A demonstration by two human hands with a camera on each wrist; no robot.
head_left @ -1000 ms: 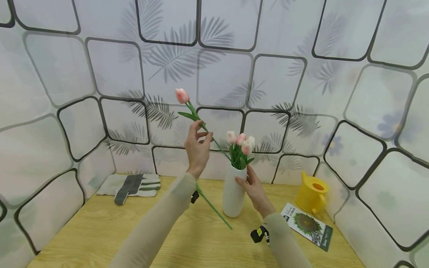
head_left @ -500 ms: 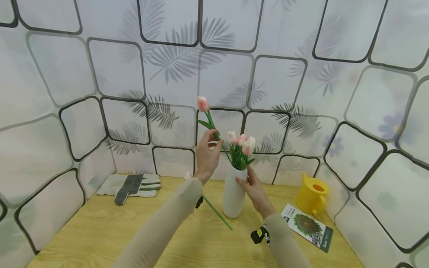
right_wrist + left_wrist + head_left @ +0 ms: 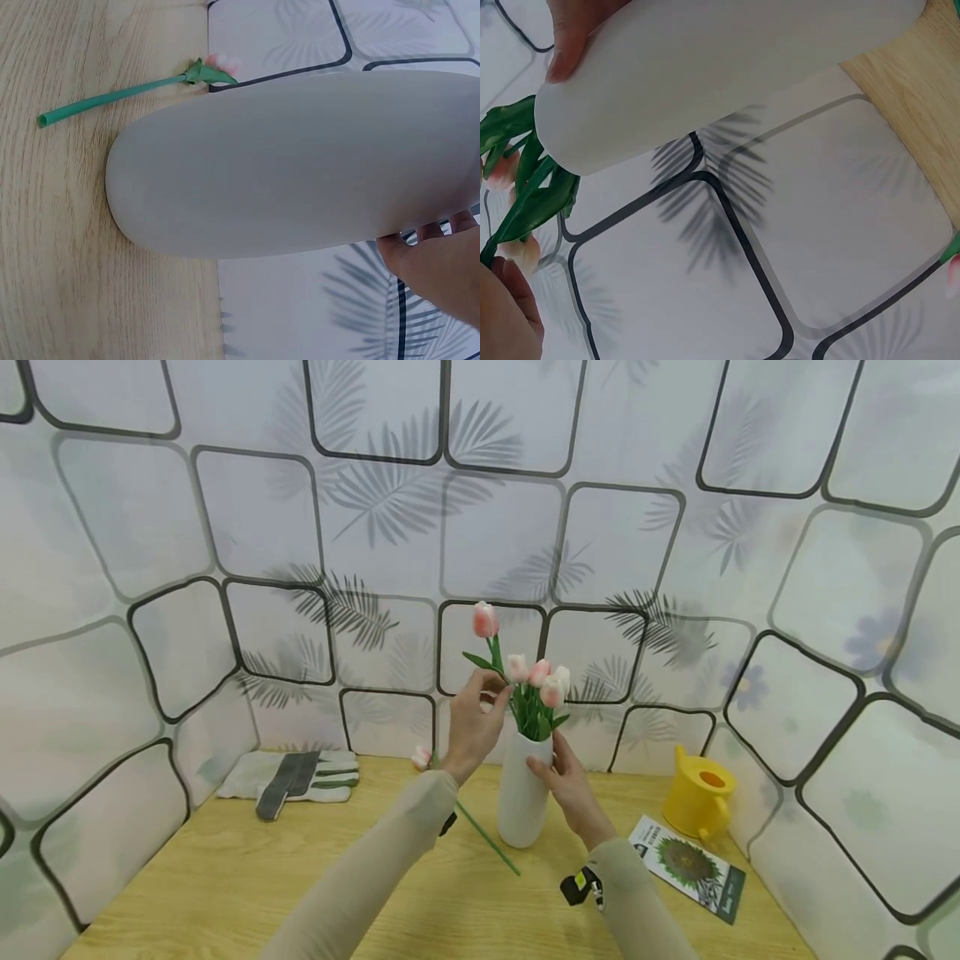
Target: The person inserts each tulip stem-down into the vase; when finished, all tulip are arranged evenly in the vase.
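Note:
My left hand (image 3: 474, 720) pinches the stem of a pink-and-white tulip (image 3: 485, 620) just above the vase mouth, blossom up and tilted left. The stem's lower end is lost behind the hand and leaves. The tall white vase (image 3: 522, 797) stands upright, with several pale pink tulips (image 3: 551, 692) in it. My right hand (image 3: 572, 787) holds the vase near its top from the right, thumb in front. In the right wrist view, fingers (image 3: 431, 232) press against the vase side. Another tulip (image 3: 112, 99) lies on the table left of the vase, partly covered by my left arm in the head view.
Grey-and-white work gloves (image 3: 300, 777) lie at the back left of the wooden table (image 3: 225, 877). A yellow watering can (image 3: 699, 793) and a seed packet with a flower picture (image 3: 688, 864) are at the right. Patterned cloth walls (image 3: 375, 543) enclose the back and sides.
My left hand has moved right and down, bringing the held tulip closer to the bunch and more upright. The right hand and the vase have stayed in place.

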